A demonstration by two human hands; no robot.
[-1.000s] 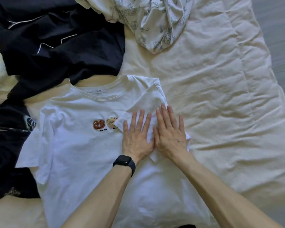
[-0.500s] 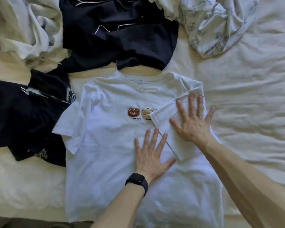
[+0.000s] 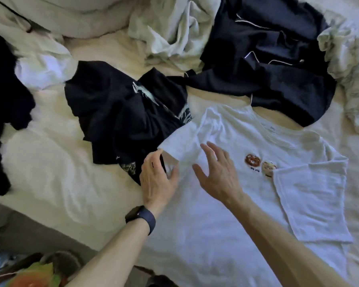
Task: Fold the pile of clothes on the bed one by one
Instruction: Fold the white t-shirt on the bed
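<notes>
A white T-shirt [image 3: 226, 214] lies face up and flat on the bed [image 3: 50, 162], beneath both hands, with one sleeve [image 3: 311, 195] already folded in over the chest, well off to the thumbless side of the right hand [image 3: 216, 175]. That hand is over the shirt's shoulder area with its fingers straight and spread apart; whether they touch the cloth is unclear. The left hand [image 3: 158, 181] has its fingers curled round the shirt's edge just under the hem of the unfolded sleeve [image 3: 187, 141], thumb on the white cloth. It wears one dark watch [image 3: 140, 217] at the wrist. Two small embroidered bear patches, one brown [image 3: 252, 160] and one cream [image 3: 268, 167], sit just past the right hand's little finger. Beyond the left fingertips lies a black printed garment [image 3: 122, 121]; past the right fingertips is a navy garment with white piping [image 3: 267, 69]; a third dark heap [image 3: 0, 100] is at the far edge. There is also one crumpled cream garment [image 3: 170, 38] and one pale floral one [image 3: 344, 59]. The surface is a rumpled cream quilt; below its near edge is a grey strip [image 3: 29, 230] and something colourful, too blurred to name.
</notes>
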